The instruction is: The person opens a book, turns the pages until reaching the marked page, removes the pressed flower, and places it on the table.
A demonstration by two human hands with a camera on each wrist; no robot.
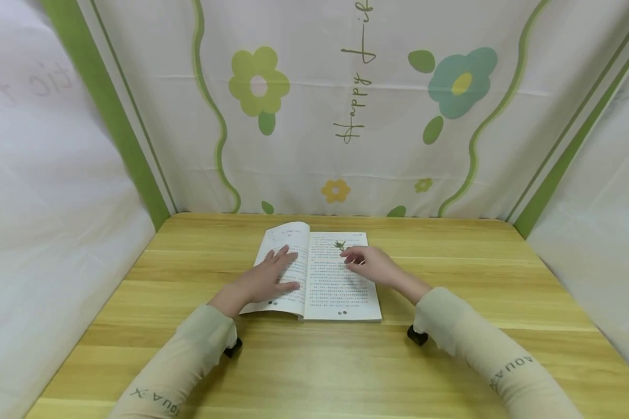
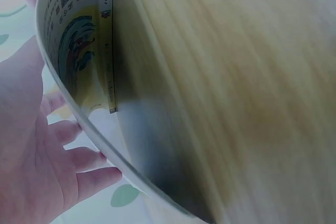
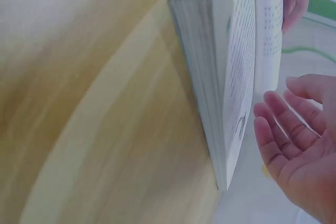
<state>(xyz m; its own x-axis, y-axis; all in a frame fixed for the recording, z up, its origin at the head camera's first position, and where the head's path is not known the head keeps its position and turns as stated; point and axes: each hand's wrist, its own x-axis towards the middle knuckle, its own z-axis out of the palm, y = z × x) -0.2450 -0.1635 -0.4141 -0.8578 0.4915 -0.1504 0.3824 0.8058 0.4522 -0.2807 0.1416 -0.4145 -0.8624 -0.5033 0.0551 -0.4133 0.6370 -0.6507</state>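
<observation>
An open book (image 1: 340, 291) with printed pages lies on the wooden table. My left hand (image 1: 267, 276) rests with spread fingers on its left page, and in the left wrist view the left part of the book curves up off the table, showing a coloured cover underneath. On the upper right page is a small green plant sprig (image 1: 339, 245). Just beside it, over that page, hovers my right hand (image 1: 369, 265). Seen from the right wrist, its loosely bent fingers (image 3: 294, 129) hold nothing and stand apart from the page, whose thick block of sheets faces the camera.
The wooden table (image 1: 451, 267) reaches back to a white curtain (image 1: 304, 163) printed with flowers and lettering. White fabric panels with green edging hang on both sides. Dark wrist devices (image 1: 417, 336) show under the sleeve cuffs.
</observation>
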